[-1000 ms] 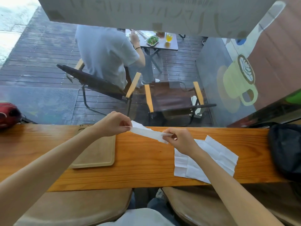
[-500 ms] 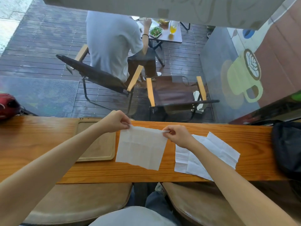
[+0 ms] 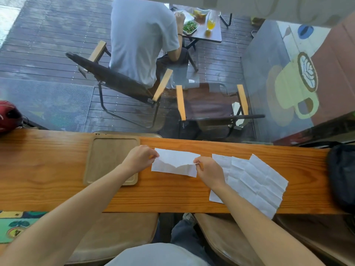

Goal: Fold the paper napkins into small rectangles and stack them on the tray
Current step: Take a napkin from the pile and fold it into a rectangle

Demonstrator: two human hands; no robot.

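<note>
White paper napkin (image 3: 173, 162) lies on the long orange-brown wooden counter (image 3: 172, 194) between the two hands, half folded, its long axis running left to right across the counter. The left hand (image 3: 141, 158) pinches the napkin's left end between thumb and fingertips; the right hand (image 3: 208, 170) pinches the folded-over edge at the right end. Just left of the left hand sits the shallow rectangular wooden tray (image 3: 107, 162), under the left wrist. Right of the right hand, a loose spread of creased white napkins (image 3: 255, 181) lies flat, overhanging the counter's near edge.
</note>
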